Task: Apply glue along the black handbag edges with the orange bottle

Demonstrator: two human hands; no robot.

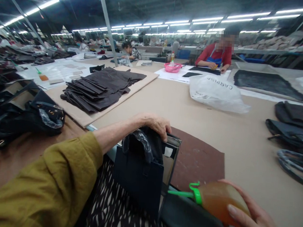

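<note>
Nearest: a mustard sleeve (49,176), loosely creased, low at left. Its arm reaches to the left hand (156,124), fingers bent over the top rim of a dark bag (138,175), holding it. Bag stands a little tilted at the near table edge, in front of black-and-white patterned cloth (126,212), open side facing right. Next, the bottle (223,202), tipped on its side, green nozzle (181,194) pointing left at the bag's open side; contact at the tip can't be told. Right hand (255,213) wraps the bottle's base, thumb in front, other fingers mostly hidden.

Step in hand, my reading: putting liquid along the bag's side edge. Next move would call for a still bag, the tip kept close to the edge, a light and even squeeze.

Materials, left to right. Dark bags (37,111), heaped, soft, some metal fittings. Dark brown cut pieces (99,87), matte, leather-like, fanned on a pale board (140,80). The held bag: stiff flat front, boxy; handle (146,145) sheathed in crinkled clear plastic; paler lining in the open side. Reddish-brown sheet (200,156), scuffed, one edge curved. Bottle: rounded, translucent, amber. White plastic bag (216,93), thin, crumpled, lettered. Far right, flattish dark pieces (293,129), smooth, stacked.
</note>
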